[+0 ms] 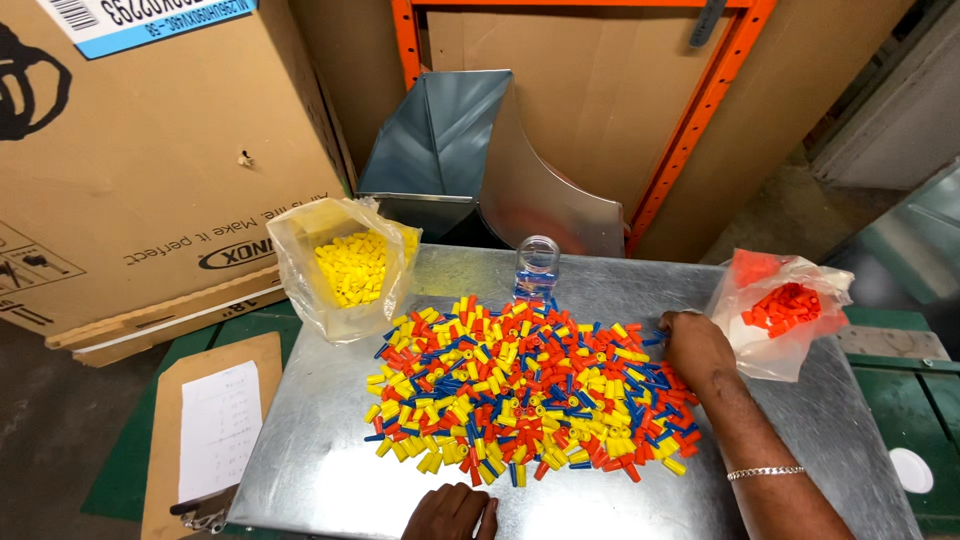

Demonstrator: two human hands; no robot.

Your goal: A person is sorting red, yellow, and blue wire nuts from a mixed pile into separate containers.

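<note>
Hands at a heap of mixed caps on a metal table

Nearest, the left hand (452, 512) lay curled and empty on the metal table (320, 470); beyond it spread the pile of caps (520, 390). The right hand (695, 345) pinched at the pile's far right edge, its catch hidden, beside the bag of orange caps (785, 310). A fingertip pick of one cap would serve best. Farther off stood the bag of yellow caps (350, 268).

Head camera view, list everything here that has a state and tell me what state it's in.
Bag of yellow caps: open, partly filled.
Bag of orange caps: open, partly filled.
Glass jar: upright, lidless, contents unclear.
Mixed pile of caps: unsorted, spread on the metal table.
Clipboard: flat, paper clipped.
Right hand: at the pile's edge.
Left hand: resting on the table.
</note>
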